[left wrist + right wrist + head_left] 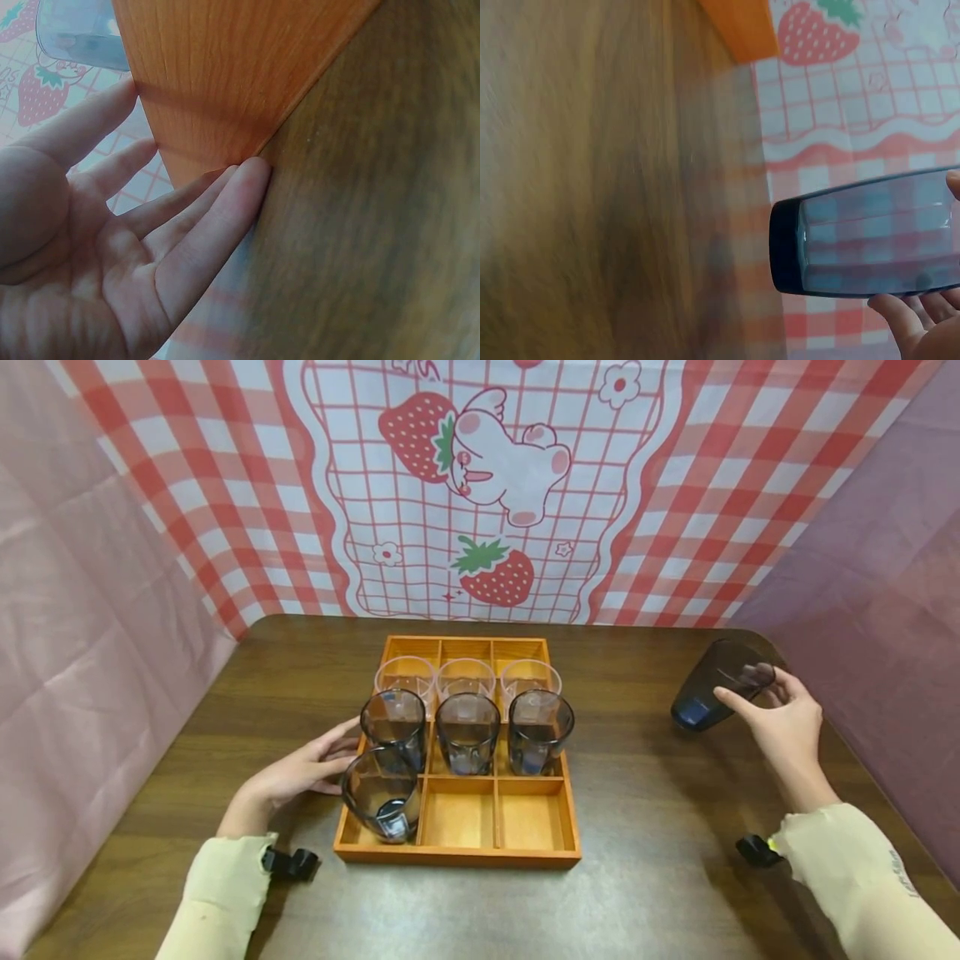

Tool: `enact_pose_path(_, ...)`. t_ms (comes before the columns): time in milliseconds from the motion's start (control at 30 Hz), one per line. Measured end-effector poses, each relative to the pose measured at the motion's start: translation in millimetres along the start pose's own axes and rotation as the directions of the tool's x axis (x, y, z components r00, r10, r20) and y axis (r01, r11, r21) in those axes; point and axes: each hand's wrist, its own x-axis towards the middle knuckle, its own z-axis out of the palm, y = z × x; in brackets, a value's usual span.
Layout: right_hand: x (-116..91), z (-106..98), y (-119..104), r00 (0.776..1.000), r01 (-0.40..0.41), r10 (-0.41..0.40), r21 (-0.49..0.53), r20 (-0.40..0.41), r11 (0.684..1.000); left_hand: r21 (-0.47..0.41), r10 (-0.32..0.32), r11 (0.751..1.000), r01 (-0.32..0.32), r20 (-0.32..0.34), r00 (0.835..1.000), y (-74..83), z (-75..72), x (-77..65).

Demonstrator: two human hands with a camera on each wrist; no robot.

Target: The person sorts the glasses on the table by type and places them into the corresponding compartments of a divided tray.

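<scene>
On the right, my right hand (787, 718) grips a dark, see-through glass (708, 689) by its rim end. The glass is tilted above the table, its thick base pointing down and to the left; the right wrist view shows its dark base (786, 246) and a smooth tinted wall. My left hand (303, 770) rests its outstretched fingers against the left side of a divided wooden box (457, 860). In the left wrist view, fingertips touch the box's side wall (225, 82). Closest to that hand, another dark glass (382, 797) stands in the front-left compartment.
Three dark glasses (468, 735) stand in the box's middle row, with three clear, pink-rimmed glasses (465, 675) behind them. Wooden floors show in the front-middle (459, 814) and front-right compartments. A strawberry-print cloth (487, 552) hangs behind the brown table (645, 860).
</scene>
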Motion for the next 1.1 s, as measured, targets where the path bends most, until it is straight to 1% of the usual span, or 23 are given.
enact_pose_path(67,-8.4,-0.6,-1.8,0.998,0.044,-0.048,0.086,0.044,0.995,-0.004,0.001,1.000,-0.001,0.002,1.000,0.2,0.1,0.1)
enact_pose_path(167,-20.3,0.8,-3.8,0.991,0.083,-0.104,0.215,0.084,0.973,0.000,-0.002,1.000,0.002,0.001,1.000,0.2,-0.1,-0.2)
enact_pose_path(233,-27.6,1.7,-4.9,0.986,0.100,-0.129,0.248,0.105,0.964,0.005,-0.006,1.000,0.006,-0.001,1.000,0.2,-0.3,-0.3)
enact_pose_path(333,-37.4,2.5,-6.7,0.980,0.137,-0.163,0.206,0.116,0.969,0.013,-0.010,1.000,0.010,-0.003,1.000,-0.3,-0.9,-0.4)
enact_pose_path(433,-46.3,2.0,-8.1,0.971,0.181,-0.196,0.118,0.139,0.976,0.014,-0.010,1.000,0.010,0.000,1.000,-0.7,-1.1,0.1)
enact_pose_path(500,-51.6,1.2,-8.8,0.963,0.200,-0.217,0.118,0.157,0.973,0.011,-0.010,1.000,0.010,0.001,1.000,-0.7,-1.0,0.1)
enact_pose_path(600,-60.1,-0.6,-10.3,0.952,0.240,-0.247,0.057,0.182,0.969,0.009,-0.011,1.000,0.011,0.001,1.000,-0.3,-0.8,0.3)
enact_pose_path(667,-65.4,-1.1,-11.4,0.943,0.263,-0.271,0.063,0.195,0.963,0.008,-0.011,1.000,0.011,0.001,1.000,-0.1,-0.8,0.2)
enact_pose_path(700,-68.2,-1.1,-12.1,0.938,0.281,-0.285,0.048,0.200,0.958,0.009,-0.012,1.000,0.012,0.001,1.000,-0.1,-0.9,0.1)
enact_pose_path(733,-70.9,-0.9,-12.6,0.932,0.288,-0.296,0.068,0.210,0.955,0.010,-0.013,1.000,0.013,0.000,1.000,0.0,-1.0,0.0)
enact_pose_path(800,-75.7,0.7,-13.7,0.918,0.291,-0.323,0.162,0.230,0.943,0.013,-0.014,1.000,0.014,-0.001,1.000,-0.1,-1.3,-0.1)
enact_pose_path(933,-87.5,6.0,-18.3,0.896,0.252,-0.350,0.337,0.273,0.907,0.019,-0.018,1.000,0.018,-0.001,1.000,0.3,-1.4,-0.2)
enact_pose_path(1033,-97.3,11.3,-23.4,0.885,0.236,-0.361,0.382,0.296,0.893,0.022,-0.017,1.000,0.016,0.002,1.000,0.4,-1.4,-0.1)
enact_pose_path(1100,-103.7,15.4,-26.8,0.876,0.235,-0.368,0.389,0.312,0.891,0.019,-0.015,1.000,0.015,0.004,1.000,0.5,-1.2,0.0)
